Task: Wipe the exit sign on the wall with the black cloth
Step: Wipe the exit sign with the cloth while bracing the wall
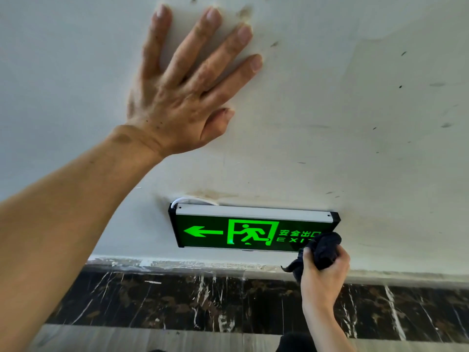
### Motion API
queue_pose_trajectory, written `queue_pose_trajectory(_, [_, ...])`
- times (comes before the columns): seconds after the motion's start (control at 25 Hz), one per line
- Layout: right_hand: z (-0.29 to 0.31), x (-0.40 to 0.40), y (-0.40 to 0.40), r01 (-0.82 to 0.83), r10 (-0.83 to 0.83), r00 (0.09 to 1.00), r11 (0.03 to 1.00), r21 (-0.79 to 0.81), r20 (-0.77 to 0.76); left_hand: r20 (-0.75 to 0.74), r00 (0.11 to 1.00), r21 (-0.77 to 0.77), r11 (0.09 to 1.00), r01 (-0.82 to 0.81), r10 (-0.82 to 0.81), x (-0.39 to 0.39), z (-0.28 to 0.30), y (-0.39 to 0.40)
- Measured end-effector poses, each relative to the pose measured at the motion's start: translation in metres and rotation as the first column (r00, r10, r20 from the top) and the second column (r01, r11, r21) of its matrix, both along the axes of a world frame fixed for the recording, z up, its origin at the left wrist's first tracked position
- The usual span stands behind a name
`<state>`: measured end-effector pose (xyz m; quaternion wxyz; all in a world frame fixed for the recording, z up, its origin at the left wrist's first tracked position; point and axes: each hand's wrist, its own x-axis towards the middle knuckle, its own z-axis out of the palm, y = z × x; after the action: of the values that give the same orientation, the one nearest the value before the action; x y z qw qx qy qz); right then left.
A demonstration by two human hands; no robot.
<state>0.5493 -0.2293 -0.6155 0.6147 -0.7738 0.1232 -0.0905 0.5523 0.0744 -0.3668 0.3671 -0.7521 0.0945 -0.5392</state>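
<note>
A lit green exit sign [236,231] with a left arrow, a running figure and a silver top edge hangs low on the white wall. My right hand [323,273] grips a crumpled black cloth [324,246] and presses it against the sign's lower right corner, covering the end of the word EXIT. My left hand [187,90] lies flat on the wall well above and left of the sign, fingers spread, holding nothing.
The white wall [355,123] is scuffed and stained, with a brown smear just above the sign. A thin white cable [187,199] loops from the sign's top left corner. Below runs a dark marble skirting band [177,301], then a grey floor.
</note>
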Motion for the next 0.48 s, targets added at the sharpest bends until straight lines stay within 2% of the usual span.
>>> queue_pose_trajectory(0.16, [-0.004,-0.009,0.021,-0.053,0.054,0.998,0.995,-0.079,0.013,0.002,1.0,-0.007,1.0,0.004,-0.004,0.0,0.001,0.0])
queue_pose_trajectory(0.48, [0.002,-0.045,0.083,-0.167,0.169,0.985,0.984,-0.069,0.028,-0.015,1.0,-0.042,0.999,0.006,-0.006,-0.001,0.001,0.0])
